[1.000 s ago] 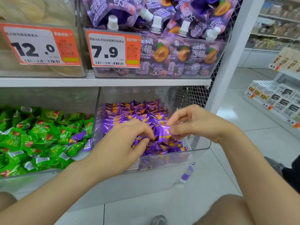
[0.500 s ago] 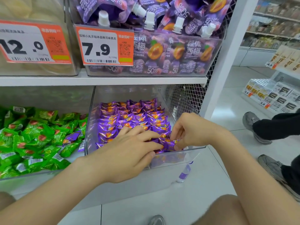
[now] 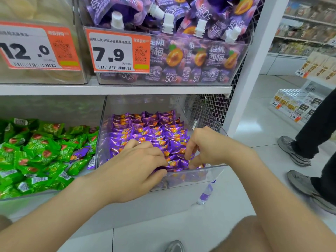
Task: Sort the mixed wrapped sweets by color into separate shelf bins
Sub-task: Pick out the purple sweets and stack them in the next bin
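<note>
fingers: left hand [image 3: 131, 166] flat on purple sweets [image 3: 149, 128]; right hand [image 3: 205, 148] curled among them, grip we cannot tell | change: both hands dropped from holding one sweet aloft into purple bin [image 3: 216, 166], lower centre | we judge it placed | stray purple sweet [image 3: 81, 151] waits in green bin [image 3: 21, 200], left

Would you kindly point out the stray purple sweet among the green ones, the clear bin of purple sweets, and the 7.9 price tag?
Stray purple sweet [image 3: 80, 152]: head view, middle of its wrapper.
Clear bin [image 3: 214, 166]: head view, front rim near right corner.
7.9 price tag [image 3: 109, 55]: head view, on the digits.
</note>
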